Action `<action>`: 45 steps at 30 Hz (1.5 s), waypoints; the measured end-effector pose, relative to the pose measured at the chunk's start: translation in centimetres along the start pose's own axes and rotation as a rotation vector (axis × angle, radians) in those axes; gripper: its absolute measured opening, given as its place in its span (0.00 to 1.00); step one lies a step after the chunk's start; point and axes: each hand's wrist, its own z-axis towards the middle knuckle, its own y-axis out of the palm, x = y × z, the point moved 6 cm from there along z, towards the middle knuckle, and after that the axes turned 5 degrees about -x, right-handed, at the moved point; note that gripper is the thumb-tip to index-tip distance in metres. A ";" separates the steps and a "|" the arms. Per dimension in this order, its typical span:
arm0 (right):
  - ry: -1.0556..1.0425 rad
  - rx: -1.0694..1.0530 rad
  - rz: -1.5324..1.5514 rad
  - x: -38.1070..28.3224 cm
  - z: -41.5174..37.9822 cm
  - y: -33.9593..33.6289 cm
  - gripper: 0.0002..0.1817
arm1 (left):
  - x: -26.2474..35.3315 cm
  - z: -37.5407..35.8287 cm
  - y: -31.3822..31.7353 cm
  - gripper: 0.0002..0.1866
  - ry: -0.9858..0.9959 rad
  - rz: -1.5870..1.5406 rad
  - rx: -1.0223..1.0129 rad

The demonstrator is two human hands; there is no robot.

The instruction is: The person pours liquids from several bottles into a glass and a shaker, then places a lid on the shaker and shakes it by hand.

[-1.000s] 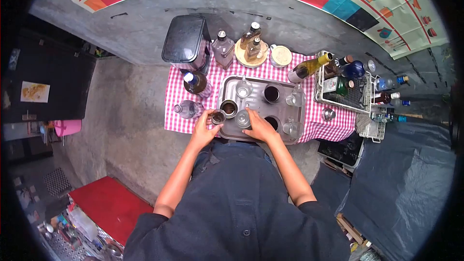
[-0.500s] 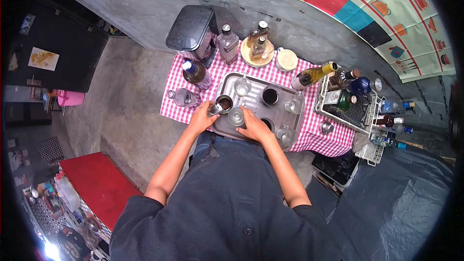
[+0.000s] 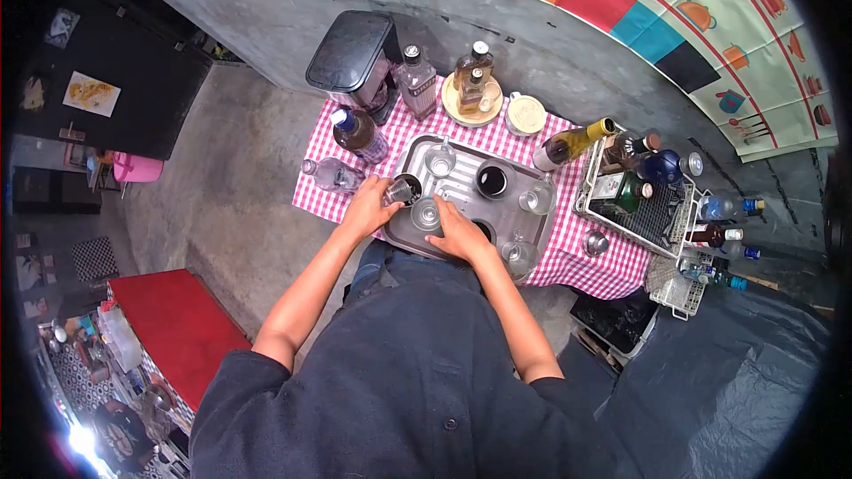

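Note:
My left hand (image 3: 370, 206) is wrapped round a small clear glass (image 3: 398, 192), tilted over a dark cup (image 3: 412, 184) at the left of the grey tray (image 3: 413, 240). My right hand (image 3: 457, 229) touches the side of a clear glass cup (image 3: 426, 214), its fingers round the right edge. Behind stands another glass cup (image 3: 440, 160). A black cup with dark contents (image 3: 492, 180) is right of it. Further glass cups (image 3: 536, 199) stand at the tray's right side. Part of one more dark cup shows beside my right hand.
Several bottles (image 3: 416, 84) line the checked cloth (image 3: 319, 146) behind and left of the tray. A black-lidded bin (image 3: 351, 53) stands at the back left. On the right, a wire rack (image 3: 635, 226) holds bottles, with a small metal bowl (image 3: 595, 242) before it.
My left hand has moved slightly right with the small glass, which now tilts over the dark cup. My right hand stays beside the glass cup. The view has shifted a little.

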 end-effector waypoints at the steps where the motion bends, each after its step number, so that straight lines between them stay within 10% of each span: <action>1: -0.006 0.016 -0.006 0.0 0.0 0.0 0.53 | 0.3 0.1 -0.2 0.28 -0.003 0.001 0.004; 17: 0.023 0.102 0.059 -0.7 0.2 0.1 0.51 | 2.0 1.0 -2.1 0.26 0.089 0.165 -0.015; 34: 0.402 0.521 0.392 -5.9 -4.4 -0.8 0.50 | 0.4 0.9 -6.0 0.30 0.326 -0.432 -0.319; 45: 0.233 0.825 0.715 -2.4 -9.6 -6.3 0.31 | 1.1 1.7 -4.8 0.28 0.271 -0.598 -0.216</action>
